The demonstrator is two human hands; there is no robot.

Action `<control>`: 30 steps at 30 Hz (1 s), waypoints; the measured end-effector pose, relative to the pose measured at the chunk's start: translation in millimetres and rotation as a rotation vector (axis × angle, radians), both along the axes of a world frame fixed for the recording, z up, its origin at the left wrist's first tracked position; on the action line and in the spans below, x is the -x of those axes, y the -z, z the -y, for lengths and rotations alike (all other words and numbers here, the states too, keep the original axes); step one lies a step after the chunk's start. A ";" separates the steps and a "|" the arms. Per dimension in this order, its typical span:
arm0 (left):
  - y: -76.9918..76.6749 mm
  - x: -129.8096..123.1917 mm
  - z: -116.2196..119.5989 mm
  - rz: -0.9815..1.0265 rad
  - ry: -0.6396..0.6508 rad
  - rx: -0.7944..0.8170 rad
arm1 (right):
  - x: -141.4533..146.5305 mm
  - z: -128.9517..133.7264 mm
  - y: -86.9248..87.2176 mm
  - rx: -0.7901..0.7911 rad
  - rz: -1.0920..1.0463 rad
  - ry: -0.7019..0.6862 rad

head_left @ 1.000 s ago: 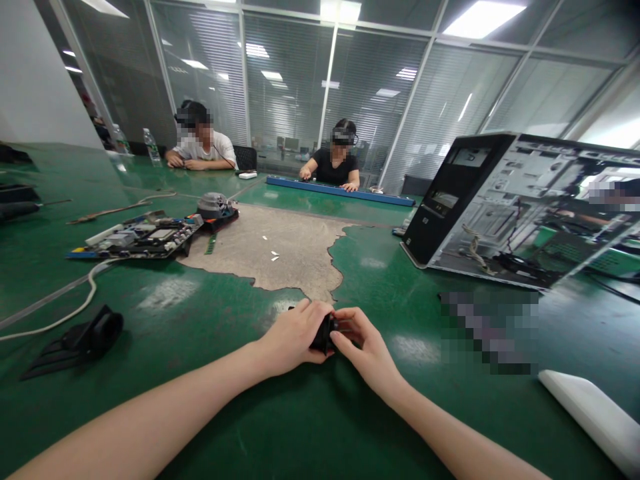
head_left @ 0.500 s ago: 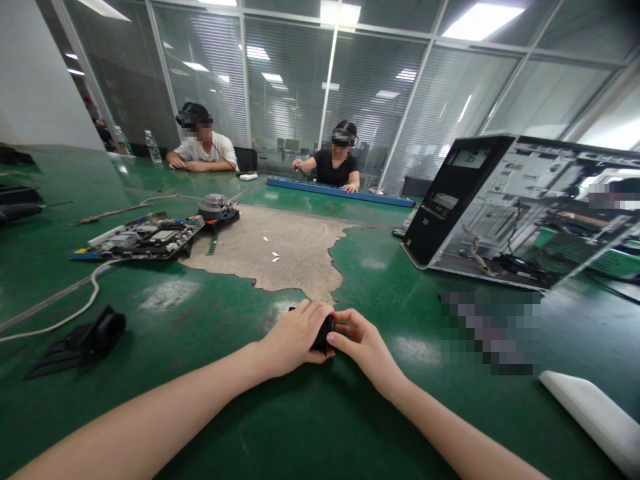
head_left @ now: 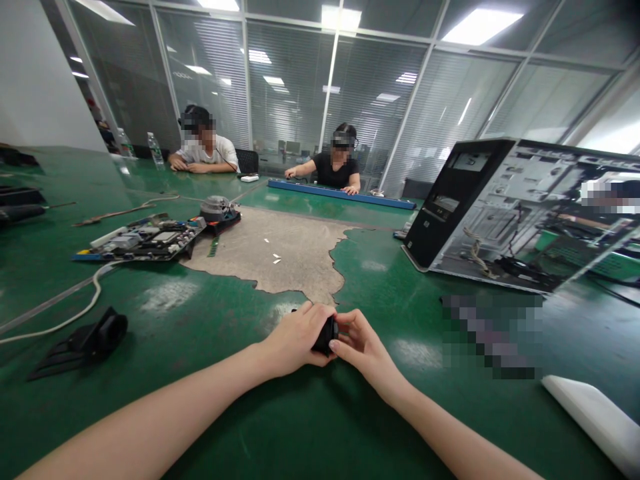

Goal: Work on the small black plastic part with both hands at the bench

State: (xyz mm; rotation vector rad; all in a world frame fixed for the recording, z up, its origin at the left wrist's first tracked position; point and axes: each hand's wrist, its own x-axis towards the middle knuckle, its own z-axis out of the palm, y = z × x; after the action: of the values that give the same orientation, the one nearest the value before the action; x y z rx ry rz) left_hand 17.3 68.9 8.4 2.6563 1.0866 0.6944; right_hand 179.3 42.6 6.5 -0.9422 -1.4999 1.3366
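A small black object (head_left: 325,335) is held between my two hands over the green table; its kind is mostly hidden by my fingers. My left hand (head_left: 300,335) wraps over it from above and the left. On its right side, the thumb and fingers of my right hand (head_left: 361,338) pinch its edge. Beyond my hands lies a worn grey-brown bare patch (head_left: 290,267) with several small white scraps (head_left: 277,257) on it.
To the left are a circuit board (head_left: 150,239), a round fan cooler (head_left: 219,210), a white cable (head_left: 95,290) and a black plastic part (head_left: 87,343). An open computer case (head_left: 435,217) stands right, a white block (head_left: 590,410) nearer. Two people sit beyond a blue bar (head_left: 340,193).
My hands keep nearly the same hold on the black object; the view has shifted slightly. Across the table, the person in black has moved an arm lower and to the left.
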 end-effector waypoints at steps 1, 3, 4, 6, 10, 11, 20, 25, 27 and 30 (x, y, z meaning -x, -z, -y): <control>-0.3 0.1 0.2 -0.005 0.002 -0.002 | -0.6 -0.2 0.4 -0.005 -0.006 -0.006; -0.8 0.0 0.4 -0.009 0.007 -0.005 | -1.3 -1.1 2.0 -0.025 -0.002 0.013; -1.0 -0.1 0.4 -0.009 0.009 -0.005 | -1.5 -1.8 2.9 -0.040 0.005 0.033; -1.3 -0.5 0.4 -0.009 0.012 -0.006 | -1.4 -3.0 4.7 -0.067 0.024 0.068; -1.0 -1.1 0.3 -0.008 0.008 -0.013 | -0.3 -3.6 6.0 -0.049 0.074 0.070; -0.8 -1.2 0.4 -0.006 0.009 -0.016 | -0.2 -3.2 5.8 -0.040 0.089 0.063; -1.4 -1.5 1.7 -0.015 0.005 -0.021 | -2.5 2.6 4.0 -0.087 0.036 0.004; -1.9 -1.8 1.8 -0.011 0.010 -0.026 | -1.0 0.2 5.8 -0.080 0.019 0.036; -1.9 -1.7 1.6 -0.010 0.011 -0.019 | -0.5 -0.8 7.5 -0.055 0.051 0.049; -1.8 -1.2 1.3 -0.010 0.011 -0.008 | -0.6 -0.8 8.4 -0.042 0.111 0.051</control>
State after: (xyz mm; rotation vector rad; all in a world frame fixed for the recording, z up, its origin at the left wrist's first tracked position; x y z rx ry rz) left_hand 18.5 67.5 10.2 2.6734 1.0732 0.6858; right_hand 179.9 43.4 -2.0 -1.0355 -1.5707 1.2291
